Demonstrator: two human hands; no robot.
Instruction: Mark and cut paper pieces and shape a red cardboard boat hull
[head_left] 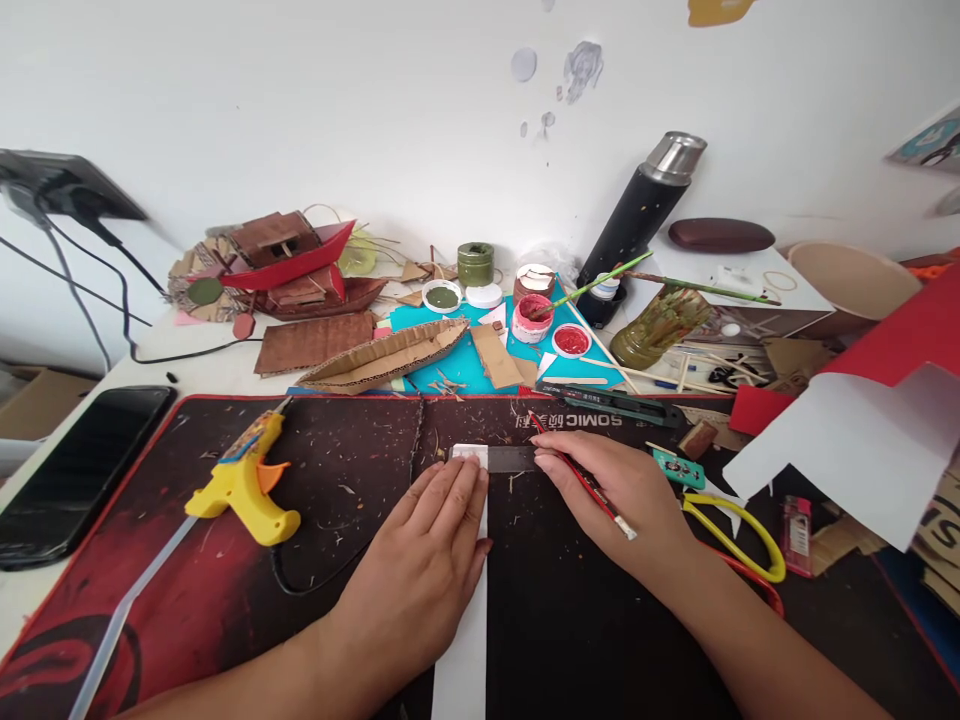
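A long white paper strip [463, 672] runs from the bottom edge up under my left hand [427, 560]. That hand lies flat, fingers stretched out, its fingertips pressing near the strip's top end. Across this end lies a clear ruler [510, 459], sticking out to the right over the dark mat. My right hand [619, 500] grips a red and black pencil [581, 472], its tip pointing up and left, above the ruler's right part. The right fingers are close to the ruler's end; whether they touch it I cannot tell.
A yellow glue gun [251, 480] with its stick lies left on the mat [337, 430], beside a phone [82, 470]. Behind stand a cardboard boat hull [386, 355], paint jars [532, 318] and a black flask [634, 215]. A box cutter [611, 400] and yellow-handled scissors [739, 530] lie right.
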